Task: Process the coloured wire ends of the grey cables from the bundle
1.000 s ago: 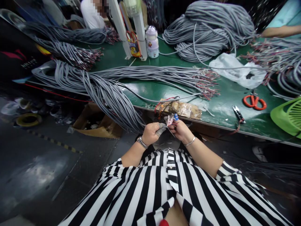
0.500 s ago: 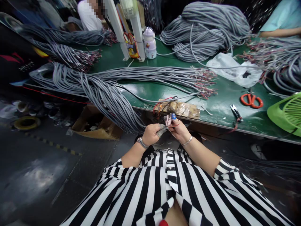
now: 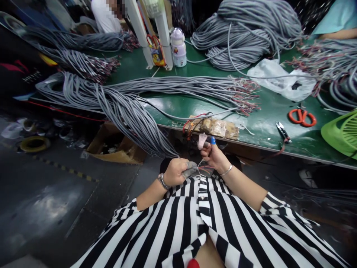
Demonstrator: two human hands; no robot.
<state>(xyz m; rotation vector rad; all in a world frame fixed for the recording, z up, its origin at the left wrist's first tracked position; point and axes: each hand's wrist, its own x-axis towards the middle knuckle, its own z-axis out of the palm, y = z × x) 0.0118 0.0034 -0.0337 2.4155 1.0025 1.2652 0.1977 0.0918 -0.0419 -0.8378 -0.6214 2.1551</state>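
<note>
My left hand, with grey covers on its fingertips, is closed around the end of a grey cable. Thin coloured wires fan out to the right from its fingertips. My right hand wears a blue cover on the thumb and pale pink and grey covers on other fingers. Its fingers are curled, and a thin pale strand runs from them down to the wires at my left hand. A big bundle of grey cables hangs over the table edge and ends beside my left hand.
On the green table lie more cables, a taped block, orange-handled scissors, small snips, a plastic bag and a green basket-like object. A bottle stands behind. Below is a cardboard box. Other people sit across.
My hands have moved apart: the left has come lower and toward my body, the right slightly rightward. The coloured wires now show spread out between them.
</note>
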